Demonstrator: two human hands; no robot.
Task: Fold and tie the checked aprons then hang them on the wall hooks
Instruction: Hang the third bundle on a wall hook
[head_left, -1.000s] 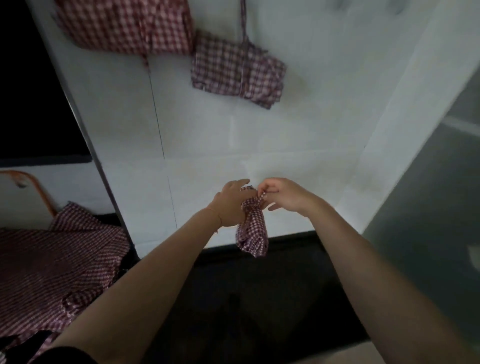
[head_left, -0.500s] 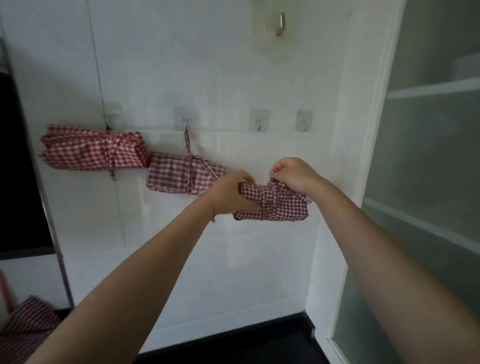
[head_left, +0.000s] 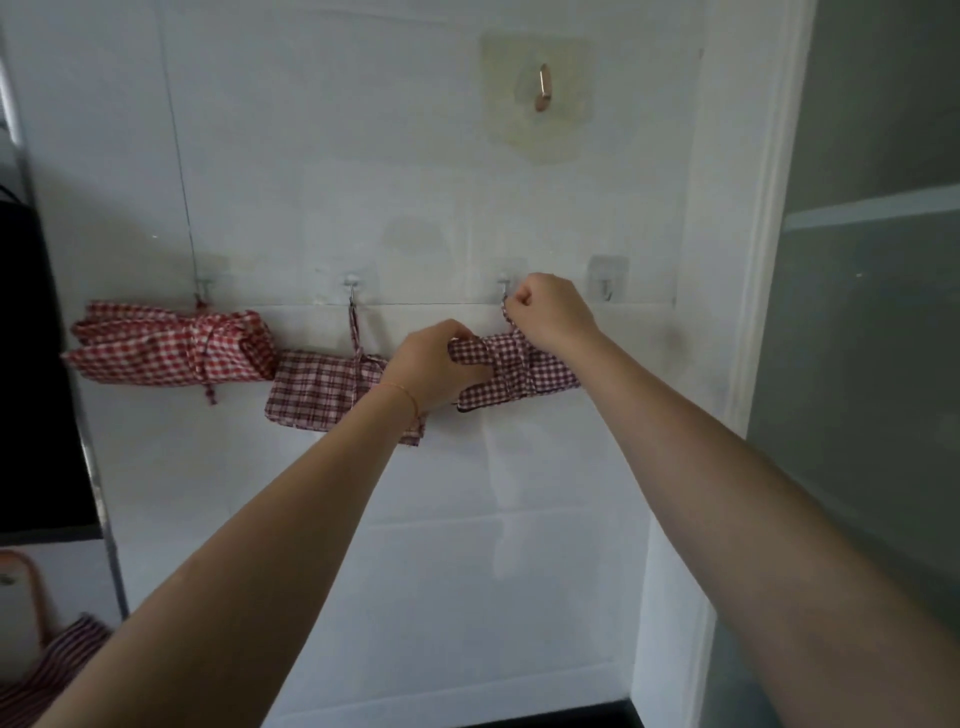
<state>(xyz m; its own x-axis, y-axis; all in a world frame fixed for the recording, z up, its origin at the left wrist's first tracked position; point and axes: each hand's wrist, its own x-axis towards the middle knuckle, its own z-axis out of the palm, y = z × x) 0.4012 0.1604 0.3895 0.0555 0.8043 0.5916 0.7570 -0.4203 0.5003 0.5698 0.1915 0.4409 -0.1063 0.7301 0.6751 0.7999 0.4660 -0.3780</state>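
A folded, tied dark-red checked apron (head_left: 524, 375) is held up against the white wall. My left hand (head_left: 431, 366) grips its left end. My right hand (head_left: 550, 310) pinches its strap loop right at the third wall hook (head_left: 504, 287). A brighter red checked bundle (head_left: 171, 347) hangs from the first hook (head_left: 203, 285). Another dark-red checked bundle (head_left: 322, 389) hangs by its strap from the second hook (head_left: 351, 283), partly behind my left wrist. The fourth hook (head_left: 605, 283) carries nothing.
A copper hook (head_left: 543, 87) on a clear pad sits higher on the wall. A frosted cabinet door (head_left: 872, 364) stands to the right. More checked cloth (head_left: 47, 675) lies at the lower left beside an orange handle (head_left: 31, 587).
My view rose from the floor to the hooks. Both hands lifted the bundle up and turned it level, and my right hand carried its loop up to the third hook.
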